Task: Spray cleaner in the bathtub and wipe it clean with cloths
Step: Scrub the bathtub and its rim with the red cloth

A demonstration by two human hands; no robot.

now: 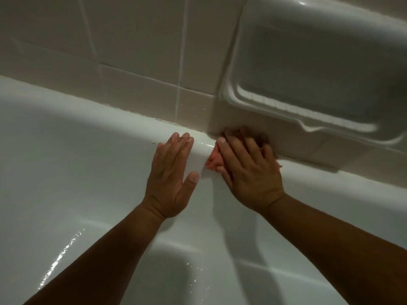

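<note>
bathtub rim (88, 111) under two hands, left hand (170, 177) flat, empty, right hand (248, 170) flat on one cloth (214, 160)

Pink cloth (214, 161) bunched on rim of wet white bathtub (99, 116).

White bathtub (66, 133); orange-pink cloth (214, 161); cream tiles (132, 40) with pale grout; cream soap dish (308, 89).
</note>
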